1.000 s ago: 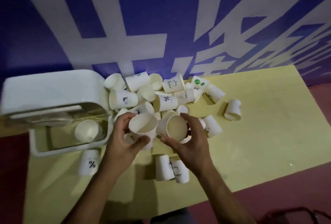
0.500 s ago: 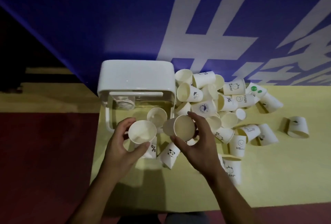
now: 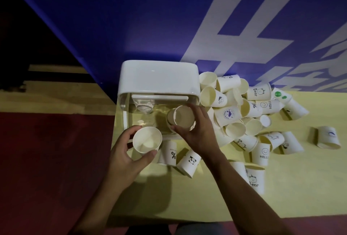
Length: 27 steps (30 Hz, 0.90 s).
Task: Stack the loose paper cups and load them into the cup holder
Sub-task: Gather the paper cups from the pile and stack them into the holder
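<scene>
Right hand (image 3: 197,133) grips a cup (image 3: 185,117) at the holder (image 3: 159,76) opening — left hand (image 3: 124,155) grips another cup (image 3: 147,139) just nearer.

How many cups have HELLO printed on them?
2. One HELLO cup lies in the pile right of the cup holder; the other HELLO cup sits nearer the person. More prints may be hidden.

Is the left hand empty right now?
No, the left hand grips a paper cup, mouth up, just in front of the cup holder.
</scene>
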Each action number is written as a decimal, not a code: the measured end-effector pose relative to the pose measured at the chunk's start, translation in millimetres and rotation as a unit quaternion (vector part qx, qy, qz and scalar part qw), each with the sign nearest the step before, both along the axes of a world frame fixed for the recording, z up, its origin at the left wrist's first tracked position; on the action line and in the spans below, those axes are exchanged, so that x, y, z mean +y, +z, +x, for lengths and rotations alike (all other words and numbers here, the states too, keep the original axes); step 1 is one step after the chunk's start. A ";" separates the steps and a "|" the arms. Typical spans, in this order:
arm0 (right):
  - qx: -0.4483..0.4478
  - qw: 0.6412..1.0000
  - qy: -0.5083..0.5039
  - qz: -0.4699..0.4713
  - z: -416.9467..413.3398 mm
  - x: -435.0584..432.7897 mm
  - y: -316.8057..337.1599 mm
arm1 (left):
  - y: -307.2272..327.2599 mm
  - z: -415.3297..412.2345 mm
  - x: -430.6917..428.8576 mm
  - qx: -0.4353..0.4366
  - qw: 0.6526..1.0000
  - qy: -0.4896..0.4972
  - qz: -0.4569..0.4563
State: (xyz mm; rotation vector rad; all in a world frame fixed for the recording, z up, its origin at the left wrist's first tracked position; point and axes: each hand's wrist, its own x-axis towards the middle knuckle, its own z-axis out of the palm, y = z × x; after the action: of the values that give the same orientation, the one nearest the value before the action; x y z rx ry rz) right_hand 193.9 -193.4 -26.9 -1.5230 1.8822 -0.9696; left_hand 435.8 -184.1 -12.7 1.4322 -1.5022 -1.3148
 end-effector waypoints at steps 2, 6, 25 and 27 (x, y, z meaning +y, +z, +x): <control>0.011 1.000 0.001 -0.004 0.5 -0.6 -1.8 | -1.5 3.2 -2.3 0.000 1.000 -0.001 0.003; 0.044 0.999 0.000 0.004 -1.1 5.6 -10.0 | -5.2 6.1 -6.5 0.000 1.000 0.002 0.007; 0.098 0.991 0.008 0.093 3.8 -6.4 -35.7 | -9.6 1.2 -18.0 -0.010 1.000 -0.002 0.014; 0.086 0.991 0.009 0.103 3.7 -3.9 -32.3 | -6.7 -3.5 -19.8 -0.017 1.000 -0.006 0.012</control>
State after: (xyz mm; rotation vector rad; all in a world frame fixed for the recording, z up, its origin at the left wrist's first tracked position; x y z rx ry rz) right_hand 197.7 -197.3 -59.3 -1.5374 2.0139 -0.6301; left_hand 432.4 -203.9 -19.4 1.4693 -1.5230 -1.3260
